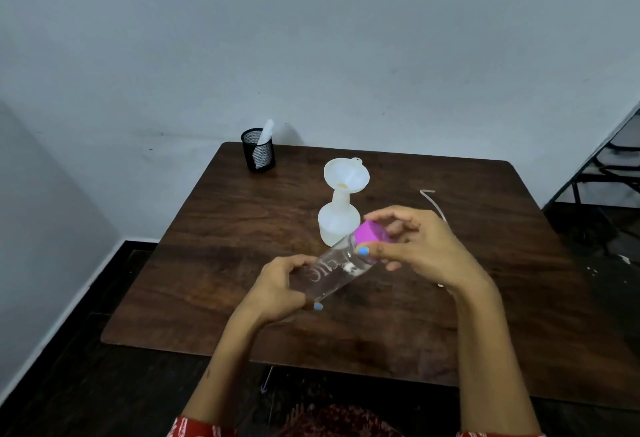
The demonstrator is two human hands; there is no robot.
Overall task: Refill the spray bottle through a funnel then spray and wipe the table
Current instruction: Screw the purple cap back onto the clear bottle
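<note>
clear plastic water bottle (330, 272) lies tilted above the wooden table (221, 228); our left hand (277, 286) grips its base, our right hand (420, 248) pinches the purple cap (370, 233). white spray bottle (337, 222) stands just behind, funnel (346, 173) seated. we advise uprighting before the cap loosens, to avoid spillage.

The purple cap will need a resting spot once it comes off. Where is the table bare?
Bare wood lies left of the white spray bottle, in front of the black mesh cup. The near edge of the brown wooden table is also free. Right is crowded: thin white tube.
</note>
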